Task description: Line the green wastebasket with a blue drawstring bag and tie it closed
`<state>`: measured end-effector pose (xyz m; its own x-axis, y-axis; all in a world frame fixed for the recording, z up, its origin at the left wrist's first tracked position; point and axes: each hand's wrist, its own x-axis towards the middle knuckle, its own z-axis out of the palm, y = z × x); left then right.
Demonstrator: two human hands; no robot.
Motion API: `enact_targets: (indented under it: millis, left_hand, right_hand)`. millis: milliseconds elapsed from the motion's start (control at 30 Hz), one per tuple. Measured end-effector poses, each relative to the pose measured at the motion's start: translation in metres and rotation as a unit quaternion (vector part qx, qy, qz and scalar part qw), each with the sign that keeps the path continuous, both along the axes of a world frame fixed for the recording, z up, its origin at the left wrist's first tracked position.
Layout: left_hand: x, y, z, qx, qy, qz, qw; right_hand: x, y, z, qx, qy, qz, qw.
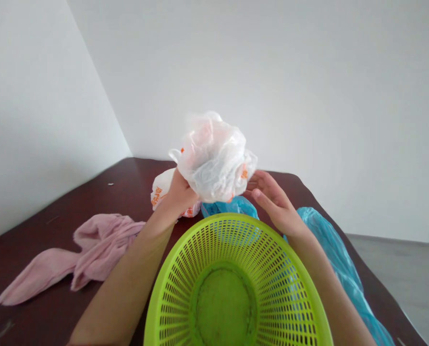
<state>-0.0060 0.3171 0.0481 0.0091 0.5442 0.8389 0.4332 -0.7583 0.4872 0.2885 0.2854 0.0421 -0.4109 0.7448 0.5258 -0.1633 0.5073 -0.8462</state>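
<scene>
A crumpled white plastic bag (216, 158) with orange print is held up above the far rim of a green plastic basket (232, 218). My left hand (181, 192) grips the bag from its left side, with most of the fingers hidden behind it. At the bag's right edge, my right hand (272, 197) is open, fingers stretched toward it; whether they touch it I cannot tell. The basket has slotted walls and a solid round bottom, and nothing lies in it.
A pink cloth (102, 245) lies on the dark red table (70, 204) at left. Behind my left hand is another white bag (160, 187) with orange print. A blue plastic bag (232, 205) lies beyond the basket, and blue plastic (340, 259) stretches along the right. Walls close off the back and left.
</scene>
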Motion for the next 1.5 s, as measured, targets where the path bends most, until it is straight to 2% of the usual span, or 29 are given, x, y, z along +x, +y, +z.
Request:
enact_targets:
  millis: [67,133,167,233,333,433,500,567,633,733,833,967,1033,1167,1233,1333,1400,1500]
  left_hand:
    - [-0.02,-0.002,0.016,0.066,-0.016,0.067,0.995]
    - [-0.042,-0.006,0.029,0.105,0.006,0.175,0.979]
    - [-0.052,-0.007,0.032,0.097,0.035,0.233,0.967]
    - [-0.068,-0.005,0.03,0.027,0.123,0.329,0.936]
    - [-0.075,0.01,0.007,-0.146,0.269,0.394,0.866]
    - [-0.069,0.031,-0.027,-0.292,0.362,0.386,0.797]
    - [-0.064,0.042,-0.047,-0.341,0.391,0.37,0.771]
    - [-0.061,0.049,-0.062,-0.367,0.408,0.353,0.758]
    - [-0.06,0.051,-0.07,-0.384,0.419,0.335,0.752]
    - [-0.062,0.051,-0.071,-0.408,0.437,0.301,0.743]
    - [-0.068,0.048,-0.059,-0.433,0.45,0.267,0.734]
    - [-0.078,0.036,-0.03,-0.451,0.45,0.254,0.727]
    - [-0.081,0.027,-0.017,-0.428,0.442,0.278,0.738]
    - [-0.079,0.007,0.001,-0.338,0.392,0.339,0.786]
    - [-0.075,-0.001,0.008,-0.343,0.387,0.334,0.788]
    - [-0.069,-0.011,0.018,-0.376,0.385,0.323,0.778]
    - [-0.067,-0.015,0.023,-0.364,0.352,0.332,0.796]
    - [-0.067,-0.019,0.026,-0.285,0.298,0.375,0.83]
  right_hand:
    - [0.001,0.003,0.001,0.001,-0.003,-0.046,0.999]
    - [0.002,0.006,0.0,0.013,-0.007,-0.092,0.996]
    - [0.002,0.008,-0.001,0.02,-0.007,-0.109,0.994]
    - [0.002,0.012,-0.004,0.03,-0.014,-0.135,0.99]
    - [0.001,0.014,-0.005,0.028,-0.037,-0.174,0.984]
    - [0.002,0.018,-0.006,0.014,-0.043,-0.2,0.979]
    - [0.006,0.022,-0.01,0.001,-0.063,-0.206,0.976]
    - [0.012,0.029,-0.019,-0.011,-0.129,-0.206,0.97]
    - [0.019,0.038,-0.035,-0.023,-0.223,-0.209,0.952]
    - [0.028,0.05,-0.065,-0.046,-0.344,-0.227,0.91]
    - [0.03,0.059,-0.085,-0.063,-0.41,-0.23,0.88]
    - [0.028,0.061,-0.09,-0.094,-0.443,-0.214,0.866]
    - [0.027,0.059,-0.087,-0.085,-0.438,-0.207,0.871]
    - [0.027,0.058,-0.082,-0.064,-0.42,-0.192,0.884]
    - [0.027,0.059,-0.08,-0.069,-0.422,-0.183,0.885]
    - [0.029,0.062,-0.074,-0.083,-0.403,-0.146,0.899]
    - [0.03,0.064,-0.07,-0.104,-0.36,-0.116,0.92]
    - [0.031,0.066,-0.066,-0.161,-0.268,-0.097,0.945]
